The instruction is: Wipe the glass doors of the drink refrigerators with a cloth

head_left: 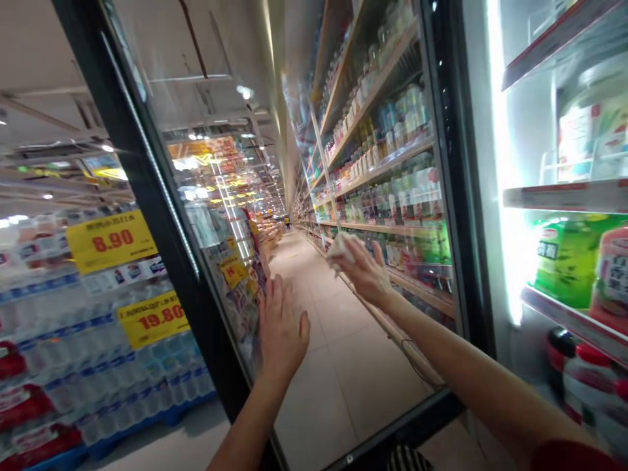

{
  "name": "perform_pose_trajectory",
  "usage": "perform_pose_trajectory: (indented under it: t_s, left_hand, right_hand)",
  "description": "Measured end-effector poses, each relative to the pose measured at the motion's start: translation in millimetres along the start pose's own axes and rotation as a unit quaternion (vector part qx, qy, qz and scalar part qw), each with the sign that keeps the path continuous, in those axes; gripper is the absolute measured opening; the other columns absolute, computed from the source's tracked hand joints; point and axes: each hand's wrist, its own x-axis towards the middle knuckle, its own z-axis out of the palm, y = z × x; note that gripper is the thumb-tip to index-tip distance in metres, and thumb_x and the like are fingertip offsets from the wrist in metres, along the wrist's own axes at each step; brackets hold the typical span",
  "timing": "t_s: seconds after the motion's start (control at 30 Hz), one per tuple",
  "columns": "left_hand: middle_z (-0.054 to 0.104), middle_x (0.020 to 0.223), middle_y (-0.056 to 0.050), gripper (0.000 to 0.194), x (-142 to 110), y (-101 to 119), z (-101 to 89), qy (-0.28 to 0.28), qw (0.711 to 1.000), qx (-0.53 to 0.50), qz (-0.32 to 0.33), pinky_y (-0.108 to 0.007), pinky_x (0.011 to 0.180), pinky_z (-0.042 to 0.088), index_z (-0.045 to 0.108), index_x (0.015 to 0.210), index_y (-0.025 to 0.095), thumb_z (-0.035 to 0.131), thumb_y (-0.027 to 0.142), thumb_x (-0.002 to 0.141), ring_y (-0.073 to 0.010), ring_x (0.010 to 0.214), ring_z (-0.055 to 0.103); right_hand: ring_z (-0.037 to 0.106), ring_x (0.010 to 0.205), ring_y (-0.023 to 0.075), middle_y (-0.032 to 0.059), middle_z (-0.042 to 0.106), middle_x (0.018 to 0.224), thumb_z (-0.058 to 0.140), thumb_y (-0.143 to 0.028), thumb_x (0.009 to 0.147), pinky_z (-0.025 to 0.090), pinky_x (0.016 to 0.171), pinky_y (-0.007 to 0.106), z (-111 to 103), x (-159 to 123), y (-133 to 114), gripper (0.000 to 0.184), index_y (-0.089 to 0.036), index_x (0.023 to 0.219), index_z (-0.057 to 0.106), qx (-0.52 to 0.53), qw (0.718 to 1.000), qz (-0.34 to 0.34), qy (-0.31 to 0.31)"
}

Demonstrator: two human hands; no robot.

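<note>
And here's the glass door (318, 366), a smooth, see-through pane in a straight black frame, its long axis slanting from upper left to lower right. Right hand (366, 271) now, fingers bent over a crumpled white cloth (342, 252) at mid-pane; blur hides which way the soft wad's long axis points. Left hand (283, 327), empty, fingers nearly together, palm flat toward the glass, fingertips up, just beside the frame's left bar.
</note>
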Motion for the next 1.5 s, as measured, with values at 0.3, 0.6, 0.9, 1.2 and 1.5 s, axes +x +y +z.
perform_pose_trajectory:
  t_s: [0.3, 0.6, 0.9, 1.2, 1.5]
  left_hand:
    - [0.024, 0.144, -0.016, 0.068, 0, 1, 11.9, 0.012, 0.999, 0.046, -0.004, -0.052, 0.106, 0.022, 0.018, 0.14, 0.015, 0.05, 0.026, 0.08, -0.0295, 0.135, 0.016]
    - [0.023, 0.145, -0.017, 0.069, 0, 5, 14.4, 0.016, 0.998, 0.055, -0.009, -0.053, 0.106, 0.02, 0.017, 0.14, 0.015, 0.05, 0.029, 0.081, -0.0295, 0.135, 0.016]
    - [0.021, 0.145, -0.017, 0.067, 0, 6, 11.9, -0.008, 0.997, 0.082, -0.006, -0.051, 0.106, 0.021, 0.017, 0.14, 0.014, 0.048, 0.029, 0.082, -0.029, 0.135, 0.014]
    - [0.02, 0.146, -0.016, 0.069, -2, 8, 13.2, -0.004, 0.996, 0.089, -0.017, -0.051, 0.106, 0.021, 0.015, 0.14, 0.014, 0.049, 0.029, 0.082, -0.0295, 0.135, 0.014]
    - [0.022, 0.145, -0.017, 0.07, -20, 16, 14.7, -0.019, 0.994, 0.103, -0.016, -0.053, 0.105, 0.023, 0.014, 0.14, 0.013, 0.049, 0.027, 0.081, -0.0306, 0.135, 0.015]
  right_hand:
    - [0.026, 0.133, 0.0208, 0.0038, 0.025, 0.147, 0.044, -0.017, 0.083, 0.019, 0.107, 0.047, -12, -16, 33, 0.042, -0.032, 0.122, 0.048, -0.027, 0.998, 0.048, -0.027]
    - [0.026, 0.132, 0.0283, 0.0172, 0.021, 0.146, 0.035, -0.016, 0.083, 0.03, 0.099, 0.051, -12, -9, 79, 0.049, -0.016, 0.132, 0.039, -0.084, 0.915, 0.389, 0.071]
    - [0.029, 0.131, 0.0242, 0.011, 0.027, 0.145, 0.039, -0.017, 0.083, 0.021, 0.105, 0.05, -17, -38, 69, 0.045, -0.022, 0.127, 0.045, -0.075, 0.965, 0.25, -0.001]
    - [0.024, 0.134, 0.0224, 0.0071, 0.021, 0.148, 0.042, -0.016, 0.082, 0.019, 0.107, 0.047, -13, -59, 18, 0.046, -0.028, 0.126, 0.046, -0.027, 0.99, 0.127, -0.054]
    - [0.023, 0.134, 0.0267, 0.0137, 0.02, 0.147, 0.036, -0.016, 0.084, 0.025, 0.103, 0.049, -12, -88, -4, 0.05, -0.021, 0.134, 0.036, -0.04, 0.95, 0.31, 0.003]
